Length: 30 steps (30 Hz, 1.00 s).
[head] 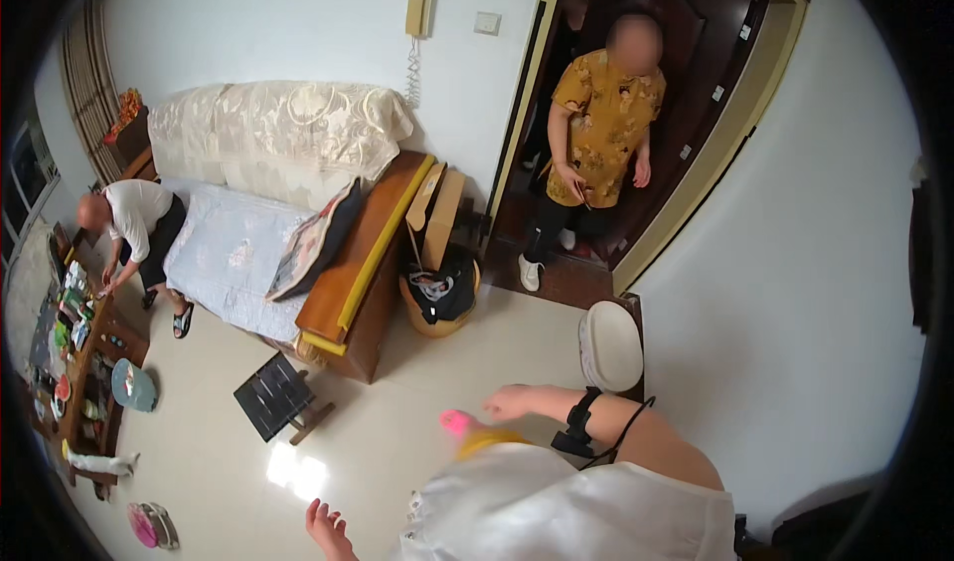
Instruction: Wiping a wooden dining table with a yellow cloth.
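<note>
My left hand (328,529) is at the lower edge of the view, above the tiled floor. Its fingers are spread and lightly bent, with nothing in them. My right hand (508,403) hangs in front of my white top (566,501). Its fingers are loosely curled and I see nothing held in it. A black strap with a small device (580,427) sits around my right forearm, and a black cable runs from it. Below my right hand a pink shoe (456,421) shows on the floor. The nearest furniture is a low black-topped stool (276,395).
A person in a yellow patterned top (607,136) stands in the doorway; another is partly hidden behind. A person in white (145,211) bends over a cluttered table (93,345). A wooden sofa (358,255), a bin (134,386), a filled basket (441,319) and an oval basin (615,346) stand around.
</note>
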Tool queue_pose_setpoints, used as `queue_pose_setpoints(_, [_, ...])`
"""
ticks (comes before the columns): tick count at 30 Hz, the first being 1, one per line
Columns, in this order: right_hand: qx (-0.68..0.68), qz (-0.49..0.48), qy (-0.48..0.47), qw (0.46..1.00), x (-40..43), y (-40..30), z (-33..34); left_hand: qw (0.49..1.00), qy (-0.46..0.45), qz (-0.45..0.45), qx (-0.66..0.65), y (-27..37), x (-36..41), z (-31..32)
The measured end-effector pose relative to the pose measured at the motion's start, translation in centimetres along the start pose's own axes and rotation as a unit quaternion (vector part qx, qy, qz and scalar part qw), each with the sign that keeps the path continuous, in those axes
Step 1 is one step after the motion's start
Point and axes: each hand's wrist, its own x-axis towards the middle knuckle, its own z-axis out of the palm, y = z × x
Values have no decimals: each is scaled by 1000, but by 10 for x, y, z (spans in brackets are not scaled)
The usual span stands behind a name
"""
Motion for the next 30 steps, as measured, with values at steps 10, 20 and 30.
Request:
queue_pose_setpoints(10, [-62,-9,-42,997,-7,-62,-1,998,20,-11,-65,-37,-7,-79])
queue_pose_setpoints(20, [70,-118,-20,990,70,-93,10,944,200,-7,-263,-68,-73,-141])
queue_pose_setpoints(30, [170,-12,-81,982,101,-151,-38,873,314,-25,-371,-86,-137,-173])
